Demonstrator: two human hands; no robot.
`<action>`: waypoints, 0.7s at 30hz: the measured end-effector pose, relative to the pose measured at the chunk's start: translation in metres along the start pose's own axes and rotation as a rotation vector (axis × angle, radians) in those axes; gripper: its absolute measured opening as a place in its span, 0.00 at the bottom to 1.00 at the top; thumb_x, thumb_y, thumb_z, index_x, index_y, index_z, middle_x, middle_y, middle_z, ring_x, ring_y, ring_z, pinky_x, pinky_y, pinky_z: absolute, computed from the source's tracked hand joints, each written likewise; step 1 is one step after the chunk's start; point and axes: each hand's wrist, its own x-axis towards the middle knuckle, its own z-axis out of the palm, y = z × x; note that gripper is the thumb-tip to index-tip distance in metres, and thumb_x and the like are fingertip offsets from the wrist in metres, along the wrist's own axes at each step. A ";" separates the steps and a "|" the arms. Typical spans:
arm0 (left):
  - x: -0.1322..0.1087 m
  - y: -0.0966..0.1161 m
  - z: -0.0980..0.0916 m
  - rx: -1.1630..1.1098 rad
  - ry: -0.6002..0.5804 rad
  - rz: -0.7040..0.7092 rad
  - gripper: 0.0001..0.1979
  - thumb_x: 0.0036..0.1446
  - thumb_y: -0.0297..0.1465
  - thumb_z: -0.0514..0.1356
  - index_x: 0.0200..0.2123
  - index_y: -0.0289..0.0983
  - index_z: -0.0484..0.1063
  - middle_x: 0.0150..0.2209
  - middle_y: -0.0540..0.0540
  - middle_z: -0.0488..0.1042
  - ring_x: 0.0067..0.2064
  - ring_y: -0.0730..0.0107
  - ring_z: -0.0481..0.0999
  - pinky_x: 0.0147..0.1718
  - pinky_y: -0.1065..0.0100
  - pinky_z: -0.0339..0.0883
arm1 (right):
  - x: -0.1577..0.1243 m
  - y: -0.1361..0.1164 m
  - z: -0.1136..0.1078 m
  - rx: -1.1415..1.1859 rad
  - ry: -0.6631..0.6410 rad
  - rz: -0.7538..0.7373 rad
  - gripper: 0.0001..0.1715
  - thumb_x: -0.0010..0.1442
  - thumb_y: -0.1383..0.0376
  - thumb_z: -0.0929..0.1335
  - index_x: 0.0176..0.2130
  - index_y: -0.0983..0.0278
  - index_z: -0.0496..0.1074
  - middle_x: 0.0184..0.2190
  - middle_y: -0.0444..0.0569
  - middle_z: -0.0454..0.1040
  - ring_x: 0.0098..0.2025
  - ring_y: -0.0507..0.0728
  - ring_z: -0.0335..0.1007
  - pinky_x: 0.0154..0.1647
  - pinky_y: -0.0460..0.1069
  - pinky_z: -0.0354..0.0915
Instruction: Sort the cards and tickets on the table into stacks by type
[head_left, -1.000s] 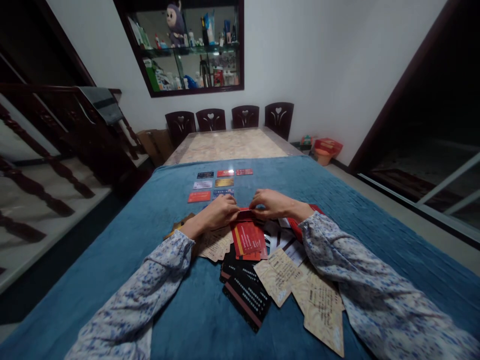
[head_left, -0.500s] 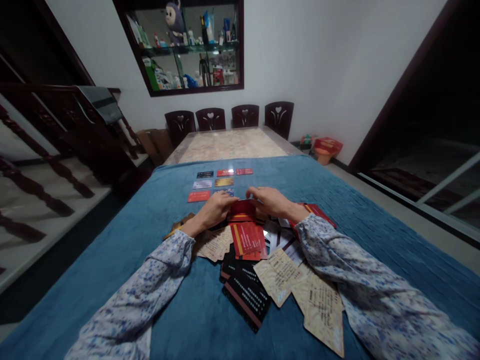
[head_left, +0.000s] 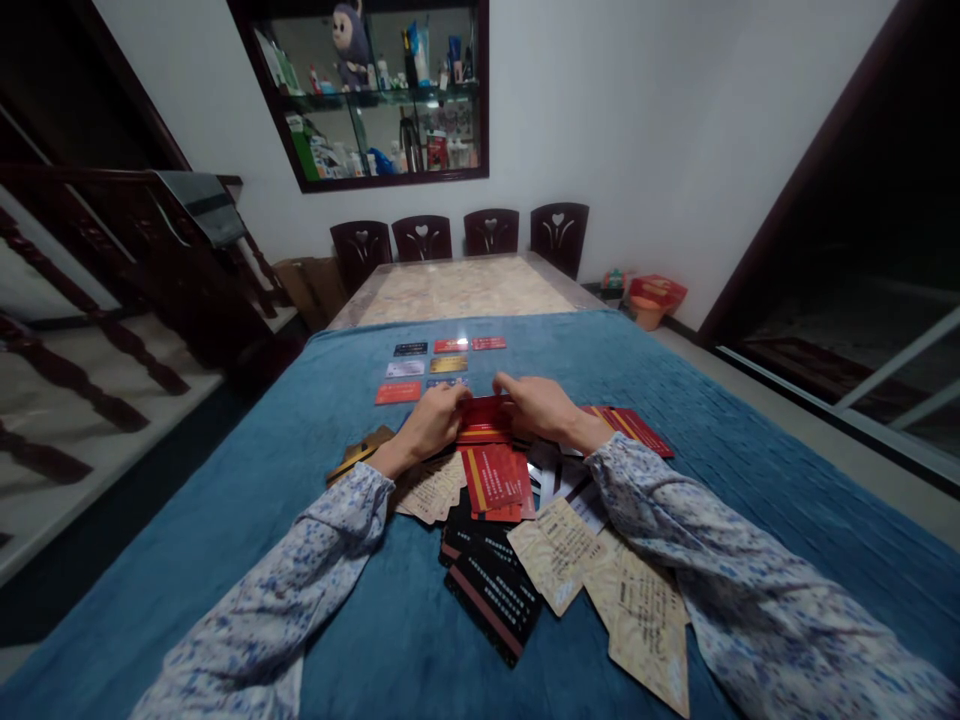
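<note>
A red card point(head_left: 484, 412) with a yellow stripe is gripped at its left end by my left hand point(head_left: 433, 418) and at its right end by my right hand point(head_left: 541, 405). Both hands have bent, closed fingers. Just below lie more red cards point(head_left: 495, 480), face down with printed text. Around them are beige patterned cards point(head_left: 559, 550), black cards point(head_left: 495, 600) and white cards with dark stripes point(head_left: 574, 490). Gold-brown cards point(head_left: 360, 455) stick out beside my left wrist, and a fan of red cards point(head_left: 634, 430) lies past my right wrist.
Beyond my hands, several cards lie in rows, among them a red card point(head_left: 398, 393), a gold card point(head_left: 448, 365) and a black card point(head_left: 411, 349). A blue cloth point(head_left: 262, 520) covers the near table. Dark chairs point(head_left: 490, 232) stand at the far end.
My left hand has shifted slightly left and its fingers are drawn in at the red card's end. More of the card shows between my hands. The loose cards lie as before.
</note>
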 end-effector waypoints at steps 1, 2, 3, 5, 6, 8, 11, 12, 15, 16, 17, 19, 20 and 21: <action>0.000 -0.001 0.000 0.003 0.001 0.001 0.13 0.59 0.21 0.54 0.45 0.37 0.72 0.40 0.41 0.76 0.43 0.59 0.76 0.46 0.59 0.71 | 0.000 -0.002 -0.001 -0.002 -0.006 0.010 0.18 0.69 0.64 0.63 0.58 0.59 0.65 0.45 0.56 0.82 0.44 0.62 0.78 0.34 0.49 0.54; 0.000 -0.001 0.001 0.005 0.002 0.003 0.13 0.60 0.21 0.53 0.45 0.37 0.72 0.40 0.41 0.76 0.43 0.59 0.76 0.46 0.60 0.71 | -0.001 -0.004 -0.001 -0.002 -0.011 0.020 0.18 0.69 0.65 0.62 0.58 0.59 0.65 0.45 0.56 0.82 0.44 0.62 0.78 0.34 0.49 0.54; 0.000 -0.001 0.001 0.009 0.001 0.004 0.13 0.60 0.21 0.53 0.45 0.37 0.72 0.40 0.42 0.76 0.43 0.59 0.76 0.45 0.60 0.71 | -0.001 -0.005 -0.001 0.000 -0.016 0.031 0.18 0.69 0.65 0.61 0.58 0.59 0.64 0.46 0.56 0.82 0.44 0.62 0.78 0.34 0.49 0.54; -0.001 -0.002 0.002 0.018 -0.004 0.000 0.13 0.60 0.21 0.53 0.45 0.38 0.71 0.40 0.42 0.77 0.43 0.59 0.76 0.45 0.60 0.71 | -0.002 -0.008 -0.002 0.008 -0.024 0.049 0.18 0.69 0.66 0.61 0.57 0.60 0.64 0.46 0.56 0.82 0.45 0.62 0.79 0.35 0.49 0.55; -0.001 -0.001 0.002 0.022 -0.009 -0.004 0.14 0.59 0.21 0.53 0.46 0.38 0.71 0.40 0.42 0.77 0.43 0.58 0.76 0.45 0.60 0.71 | -0.002 -0.009 -0.002 0.014 -0.027 0.056 0.18 0.69 0.67 0.61 0.57 0.60 0.63 0.47 0.56 0.82 0.46 0.62 0.79 0.35 0.49 0.56; -0.001 -0.001 0.003 0.032 -0.016 -0.015 0.15 0.59 0.21 0.54 0.47 0.38 0.70 0.42 0.41 0.77 0.45 0.57 0.77 0.47 0.59 0.71 | -0.003 -0.012 -0.002 0.024 -0.036 0.068 0.19 0.68 0.68 0.61 0.58 0.60 0.62 0.47 0.57 0.82 0.47 0.63 0.79 0.36 0.50 0.58; -0.001 0.002 0.003 0.063 -0.036 -0.031 0.15 0.59 0.21 0.54 0.48 0.38 0.69 0.44 0.41 0.78 0.47 0.56 0.77 0.48 0.58 0.70 | -0.005 -0.016 -0.002 0.025 -0.051 0.083 0.22 0.66 0.71 0.61 0.59 0.62 0.61 0.48 0.59 0.81 0.48 0.64 0.79 0.38 0.50 0.60; -0.001 0.003 0.003 0.078 -0.047 -0.038 0.15 0.59 0.22 0.54 0.49 0.38 0.69 0.45 0.40 0.78 0.48 0.56 0.77 0.48 0.58 0.70 | -0.006 -0.017 -0.002 0.021 -0.056 0.086 0.23 0.66 0.72 0.61 0.59 0.63 0.60 0.48 0.61 0.81 0.48 0.64 0.79 0.39 0.50 0.61; -0.002 0.007 0.003 0.117 -0.082 -0.058 0.15 0.60 0.23 0.54 0.50 0.37 0.68 0.46 0.39 0.78 0.50 0.53 0.76 0.49 0.55 0.68 | -0.008 -0.022 -0.004 0.011 -0.075 0.094 0.23 0.66 0.73 0.61 0.59 0.65 0.60 0.51 0.64 0.79 0.50 0.64 0.78 0.42 0.51 0.63; -0.002 0.008 0.003 0.125 -0.089 -0.063 0.15 0.61 0.23 0.54 0.51 0.37 0.68 0.47 0.38 0.77 0.51 0.52 0.76 0.50 0.54 0.68 | -0.009 -0.023 -0.004 0.009 -0.083 0.098 0.22 0.66 0.73 0.61 0.59 0.66 0.60 0.52 0.64 0.78 0.51 0.65 0.78 0.43 0.52 0.63; -0.002 0.009 0.004 0.129 -0.094 -0.070 0.15 0.61 0.23 0.54 0.51 0.37 0.68 0.48 0.38 0.77 0.51 0.52 0.76 0.50 0.53 0.67 | -0.009 -0.025 -0.005 0.009 -0.087 0.103 0.22 0.67 0.72 0.60 0.59 0.66 0.60 0.52 0.65 0.78 0.51 0.65 0.77 0.44 0.52 0.63; -0.002 0.010 0.005 0.129 -0.096 -0.085 0.16 0.60 0.23 0.54 0.52 0.37 0.67 0.49 0.38 0.77 0.52 0.51 0.75 0.51 0.52 0.66 | -0.010 -0.027 -0.005 0.010 -0.086 0.117 0.20 0.68 0.71 0.60 0.59 0.67 0.60 0.53 0.65 0.77 0.52 0.66 0.77 0.46 0.54 0.64; -0.002 0.010 0.006 0.125 -0.094 -0.092 0.17 0.60 0.23 0.54 0.52 0.37 0.67 0.49 0.38 0.77 0.52 0.51 0.75 0.52 0.52 0.66 | -0.011 -0.028 -0.005 0.012 -0.080 0.123 0.20 0.68 0.71 0.60 0.58 0.67 0.60 0.53 0.65 0.76 0.52 0.66 0.76 0.47 0.55 0.64; -0.002 0.010 0.007 0.120 -0.091 -0.099 0.17 0.59 0.23 0.54 0.52 0.36 0.67 0.49 0.38 0.77 0.52 0.51 0.75 0.52 0.51 0.66 | -0.011 -0.029 -0.005 0.014 -0.072 0.127 0.20 0.68 0.72 0.59 0.58 0.67 0.60 0.53 0.64 0.76 0.53 0.66 0.76 0.48 0.56 0.64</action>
